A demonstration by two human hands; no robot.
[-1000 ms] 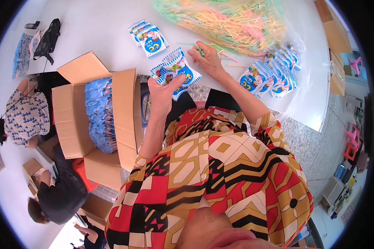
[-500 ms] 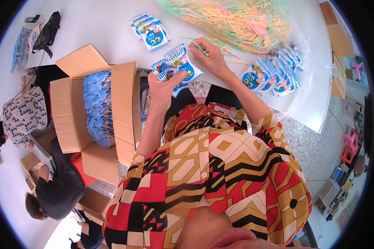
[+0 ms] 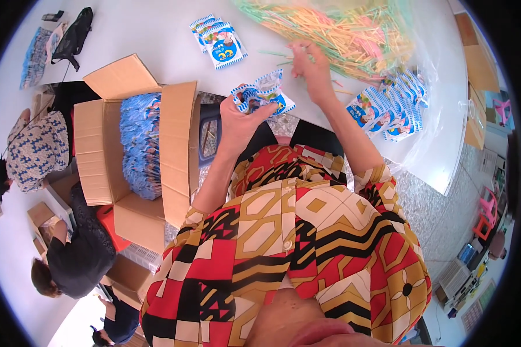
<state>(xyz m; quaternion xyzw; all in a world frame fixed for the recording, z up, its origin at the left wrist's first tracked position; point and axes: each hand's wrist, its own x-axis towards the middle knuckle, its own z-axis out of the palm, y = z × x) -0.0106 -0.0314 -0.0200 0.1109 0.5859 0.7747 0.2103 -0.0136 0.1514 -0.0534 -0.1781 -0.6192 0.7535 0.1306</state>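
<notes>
My left hand (image 3: pixel 236 120) is closed round a blue-and-white printed plastic packet (image 3: pixel 278 103), its thumb lying across the front. The packet's upper end looks open, and its mouth gapes. To the right of it, my right hand (image 3: pixel 314 74) hovers over the table by the heap of straws, slightly blurred, with fingers bent and apart and nothing visible in them. Pastel drinking straws (image 3: pixel 330 40) lie loose in a large clear plastic bag (image 3: pixel 414 43). A few stray green straws (image 3: pixel 276 54) rest just left of the right hand's fingertips.
Similar packets (image 3: pixel 226 49) lie in a small stack ahead, and a larger pile (image 3: pixel 391 110) sits right. A cardboard box (image 3: pixel 176 144) full of blue packets stands left. A black bag (image 3: pixel 75 37) lies far left on the white table (image 3: pixel 139 34). Several people work at left.
My right hand has moved away from the packet toward the straws, and the green straws it held no longer show. My left hand still grips the packet, now tilted more. The view has shifted slightly.
</notes>
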